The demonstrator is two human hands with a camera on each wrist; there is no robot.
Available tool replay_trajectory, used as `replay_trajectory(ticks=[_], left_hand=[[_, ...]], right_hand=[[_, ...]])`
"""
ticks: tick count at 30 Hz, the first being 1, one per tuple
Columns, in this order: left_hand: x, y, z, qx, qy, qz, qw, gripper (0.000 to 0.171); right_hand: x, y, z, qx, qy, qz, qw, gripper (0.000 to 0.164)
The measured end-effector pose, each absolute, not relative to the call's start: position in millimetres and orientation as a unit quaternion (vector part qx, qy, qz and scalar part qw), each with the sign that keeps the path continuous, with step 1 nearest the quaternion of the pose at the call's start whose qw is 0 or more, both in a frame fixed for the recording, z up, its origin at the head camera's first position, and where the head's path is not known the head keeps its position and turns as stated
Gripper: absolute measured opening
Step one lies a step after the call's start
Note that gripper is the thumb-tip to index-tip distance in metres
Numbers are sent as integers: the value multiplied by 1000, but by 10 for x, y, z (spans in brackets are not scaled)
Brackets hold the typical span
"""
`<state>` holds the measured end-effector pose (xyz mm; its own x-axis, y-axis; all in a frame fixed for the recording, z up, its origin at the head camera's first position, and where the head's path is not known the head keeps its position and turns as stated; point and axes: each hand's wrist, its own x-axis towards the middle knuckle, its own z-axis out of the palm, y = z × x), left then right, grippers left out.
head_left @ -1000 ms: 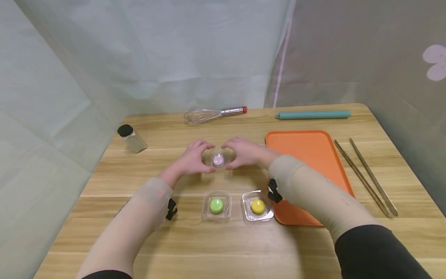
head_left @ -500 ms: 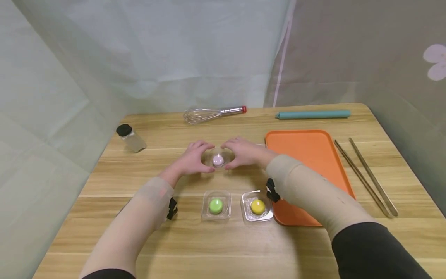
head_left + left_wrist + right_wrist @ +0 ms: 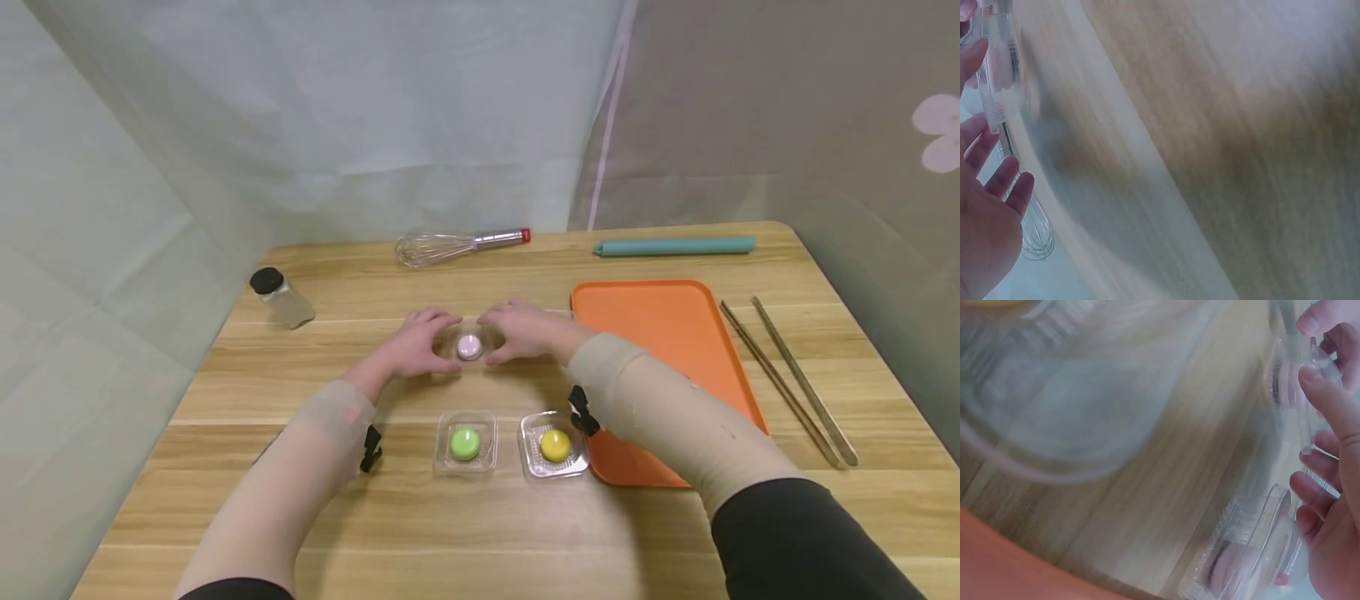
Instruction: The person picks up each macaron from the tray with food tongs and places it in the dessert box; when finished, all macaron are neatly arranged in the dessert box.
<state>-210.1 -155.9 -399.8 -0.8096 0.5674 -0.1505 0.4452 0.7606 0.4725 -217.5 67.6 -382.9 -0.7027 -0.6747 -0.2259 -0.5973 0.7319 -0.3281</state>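
Both hands meet around a clear plastic box with a lavender macaron (image 3: 469,347) inside, mid-table in the head view. My left hand (image 3: 420,342) grips the box's left side, thumb nearer me and fingers beyond. Opposite it, my right hand (image 3: 522,329) holds the right side in the same way. In the left wrist view the clear box (image 3: 999,69) shows edge-on at the fingertips. The right wrist view has a thumb along its rim. Closer to me stand a green macaron (image 3: 465,444) and a yellow macaron (image 3: 555,446), each in its own clear plastic container.
An orange tray (image 3: 645,312) lies at right under my forearm, with long metal tongs (image 3: 802,383) beyond it. A whisk (image 3: 461,246) and a teal roll (image 3: 675,247) line the back. A black-capped jar (image 3: 282,298) lies left. Another boxed pink macaron (image 3: 1232,569) sits beside my right hand.
The hands stay around the box with only a slight shift. The bright glare over the lavender macaron has faded. Everything else stays in place.
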Motion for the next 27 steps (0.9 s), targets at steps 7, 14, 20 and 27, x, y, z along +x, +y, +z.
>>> replay_trajectory(ticks=[7,14,20,27], left_hand=[[-2112,-1560,-3993,274,928,203,148,86],[-2114,-1581,-3982,271,931,197,146,85],[-2105,-1580,-3976,266,932,197,148,86],[-2096,-1580,-3969,271,931,194,148,86]], right_hand=[[-2161,702,-3810,-336,920,-116,163,74],[-2117,796,-3750,-347,918,-138,135,70],[-2005,917,-3683,-361,911,-155,121,67],[-1910,1104,-3641,-367,906,-188,102,63]])
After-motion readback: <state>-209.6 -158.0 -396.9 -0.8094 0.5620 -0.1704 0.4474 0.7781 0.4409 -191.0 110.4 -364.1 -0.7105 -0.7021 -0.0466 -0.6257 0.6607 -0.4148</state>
